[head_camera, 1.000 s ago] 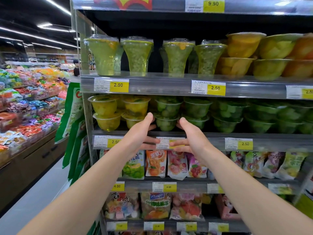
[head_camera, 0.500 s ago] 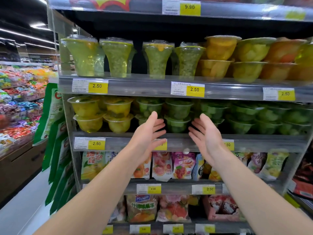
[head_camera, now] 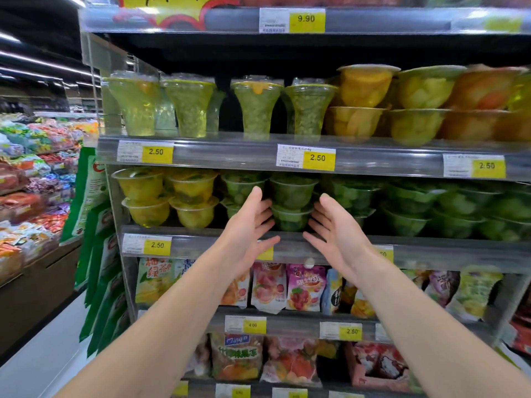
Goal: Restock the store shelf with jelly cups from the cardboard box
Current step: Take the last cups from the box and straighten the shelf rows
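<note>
Green jelly cups (head_camera: 291,206) stand stacked two high on the middle shelf (head_camera: 431,254). My left hand (head_camera: 248,225) is raised just left of that stack, fingers straight and spread, palm turned right. To the right of the same stack, my right hand (head_camera: 334,229) faces it with straight fingers. Both hands hold nothing and flank the stack; I cannot tell whether the fingertips touch the cups. Yellow jelly cups (head_camera: 169,196) sit further left on this shelf. The cardboard box is out of view.
Tall green cups (head_camera: 255,110) and yellow fruit cups (head_camera: 362,104) fill the shelf above. Jelly pouches (head_camera: 304,287) hang below the price rail. A candy display (head_camera: 31,191) lines the aisle at left, past green bags (head_camera: 94,254) on the shelf end.
Both hands left the price rail, opened, and rose to either side of the green cup stack. The view shifted closer and slightly right.
</note>
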`<state>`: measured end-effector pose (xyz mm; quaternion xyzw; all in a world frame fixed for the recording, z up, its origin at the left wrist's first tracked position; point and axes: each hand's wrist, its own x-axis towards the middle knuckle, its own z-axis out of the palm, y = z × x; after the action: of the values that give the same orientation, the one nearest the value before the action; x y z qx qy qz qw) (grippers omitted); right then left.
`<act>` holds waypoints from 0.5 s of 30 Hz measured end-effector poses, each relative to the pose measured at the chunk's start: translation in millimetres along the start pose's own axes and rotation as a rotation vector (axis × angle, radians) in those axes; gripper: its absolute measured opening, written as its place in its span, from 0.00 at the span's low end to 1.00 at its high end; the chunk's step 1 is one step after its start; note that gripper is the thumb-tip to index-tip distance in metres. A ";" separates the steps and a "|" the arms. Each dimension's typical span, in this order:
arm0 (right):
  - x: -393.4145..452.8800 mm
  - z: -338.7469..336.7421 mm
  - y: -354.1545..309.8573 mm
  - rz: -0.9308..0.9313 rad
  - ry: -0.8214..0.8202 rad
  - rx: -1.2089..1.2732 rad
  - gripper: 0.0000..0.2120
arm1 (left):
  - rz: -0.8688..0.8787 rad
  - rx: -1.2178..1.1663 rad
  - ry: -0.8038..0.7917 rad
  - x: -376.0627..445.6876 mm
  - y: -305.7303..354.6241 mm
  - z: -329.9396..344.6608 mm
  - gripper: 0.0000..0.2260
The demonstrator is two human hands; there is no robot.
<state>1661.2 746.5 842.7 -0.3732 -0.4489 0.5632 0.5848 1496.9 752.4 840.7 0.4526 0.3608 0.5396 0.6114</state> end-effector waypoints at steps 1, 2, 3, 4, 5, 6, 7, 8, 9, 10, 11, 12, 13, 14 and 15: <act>-0.6 0.5 0.4 0.000 -0.004 -0.002 0.25 | 0.000 0.006 0.004 -0.9 0.8 -0.7 0.32; -0.6 0.9 0.7 0.000 -0.006 -0.005 0.25 | 0.000 0.014 0.007 -1.4 1.6 -1.0 0.32; -0.6 0.9 1.0 -0.002 -0.008 -0.011 0.25 | -0.001 0.023 0.008 -2.2 2.3 -1.2 0.31; -0.6 1.1 1.0 -0.005 -0.006 -0.026 0.25 | 0.001 0.034 0.013 -2.6 2.8 -1.0 0.31; -1.2 0.7 1.3 -0.015 0.006 -0.055 0.25 | 0.009 0.053 0.029 -3.0 3.4 -0.7 0.30; -2.3 -0.9 1.3 -0.033 0.033 -0.095 0.24 | 0.025 0.086 0.060 -3.8 3.9 -0.2 0.28; -4.0 -4.1 1.3 -0.063 0.076 -0.142 0.22 | 0.045 0.132 0.100 -4.7 3.9 0.4 0.26; -6.8 -9.6 1.7 -0.098 0.125 -0.189 0.18 | 0.069 0.179 0.143 -5.9 2.4 1.3 0.22; -10.4 -17.2 2.0 -0.136 0.173 -0.229 0.13 | 0.094 0.215 0.180 -7.4 0.2 3.1 0.19; -14.0 -26.2 2.2 -0.178 0.219 -0.257 0.10 | 0.116 0.233 0.200 -9.0 -2.8 6.6 0.17; -17.8 -36.2 1.5 -0.219 0.264 -0.276 0.08 | 0.130 0.235 0.197 -10.4 -6.3 11.8 0.17; -20.5 -46.5 -0.5 -0.253 0.306 -0.289 0.06 | 0.133 0.228 0.174 -11.0 -9.9 19.2 0.16; -22.5 -56.9 -3.5 -0.278 0.342 -0.298 0.06 | 0.126 0.218 0.142 -10.6 -13.6 28.8 0.17; -23.3 -66.1 -7.1 -0.291 0.364 -0.302 0.05 | 0.112 0.205 0.111 -9.2 -16.8 40.0 0.17; -23.0 -74.2 -10.5 -0.292 0.369 -0.308 0.05 | 0.095 0.186 0.085 -6.9 -19.2 51.8 0.19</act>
<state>1735.6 727.9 826.6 -0.4854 -0.4640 0.3205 0.6681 1550.4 737.0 839.4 0.5009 0.4130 0.5508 0.5245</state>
